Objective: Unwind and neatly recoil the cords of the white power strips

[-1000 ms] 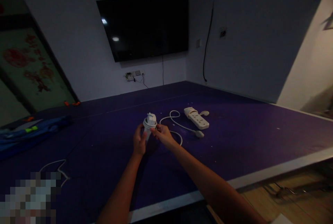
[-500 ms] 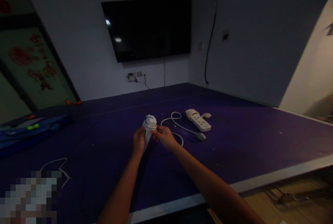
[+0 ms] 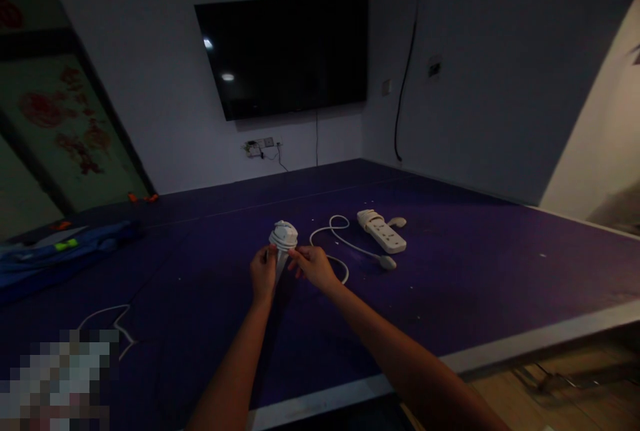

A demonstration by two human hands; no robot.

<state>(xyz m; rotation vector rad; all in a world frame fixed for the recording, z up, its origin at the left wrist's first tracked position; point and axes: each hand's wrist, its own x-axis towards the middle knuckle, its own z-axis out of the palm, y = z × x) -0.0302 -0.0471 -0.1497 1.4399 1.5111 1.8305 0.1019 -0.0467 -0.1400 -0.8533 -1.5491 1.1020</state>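
My left hand [image 3: 263,274] is closed around the white strip [image 3: 281,265], fingers on its left side just under the upper end, with the top of it showing above my grip. The strip sits between my two hands, tilted slightly, its upper end pointing away from me; I can't tell whether its lower end touches the purple surface [image 3: 450,277]. Rounds of white cord [image 3: 284,241] are wrapped about that upper end. My right hand [image 3: 315,267] comes in from the other side, thumb and fingers bent inward, the tips right by the wrapped rounds; I can't tell whether they pinch a strand. Both my forearms reach forward from the near edge, the left one rising fairly steeply, the right one slanting across to the left, so that my hands nearly meet.

Just beyond my right hand, a loose cable [image 3: 356,247] loops over the purple surface and ends in a white plug [image 3: 387,262]. Behind that plug lies a second power strip [image 3: 387,235], cord wound on its far end and another plug [image 3: 399,222] beside it.
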